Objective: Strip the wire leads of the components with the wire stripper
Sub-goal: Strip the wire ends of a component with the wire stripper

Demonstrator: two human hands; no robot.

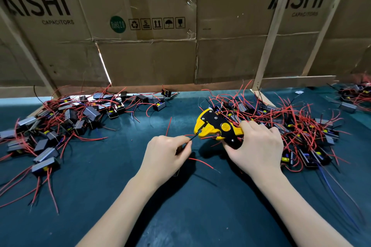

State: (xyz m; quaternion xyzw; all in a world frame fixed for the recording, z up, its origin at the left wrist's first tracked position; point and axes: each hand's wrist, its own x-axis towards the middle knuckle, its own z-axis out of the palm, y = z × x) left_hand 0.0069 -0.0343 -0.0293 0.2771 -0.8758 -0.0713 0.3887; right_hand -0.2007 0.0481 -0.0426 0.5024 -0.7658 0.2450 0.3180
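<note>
Two heaps of components are lying on the green table (180,216): the left pile (60,122), and the right pile (301,126) crowding the tool. Which is finished, I cannot tell. The right hand (259,146) is gripping the wire stripper (216,126); left-hand fingers (180,142) are pinching a black lead (193,138) into its mouth

The yellow-and-black wire stripper (217,127) sits gripped in the right hand (259,146), head pointing left; a thin black wire lead (193,138), pinched by the left hand (166,154), reaches its nose
</note>
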